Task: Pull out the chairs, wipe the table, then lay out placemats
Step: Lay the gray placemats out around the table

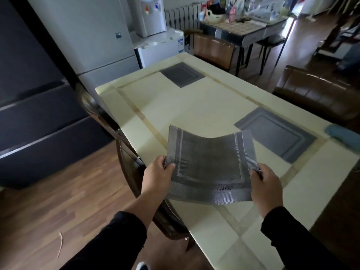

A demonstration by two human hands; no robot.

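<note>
Left hand (158,173) and right hand (266,187) pinched woven grey placemat (211,166) by side edges, sagging above table (187,106). Best lowered flat, squared to near edge.

Grey woven placemat (211,166) sags midair above cream table (175,106).

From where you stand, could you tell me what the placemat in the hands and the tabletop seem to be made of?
Held placemat: looks like woven grey vinyl or plastic mesh with a slight sheen; the weave shows and it bows between the left hand and right hand. Tabletop: glossy cream stone or a look-alike, with tan inlay strips; it reflects light.
</note>
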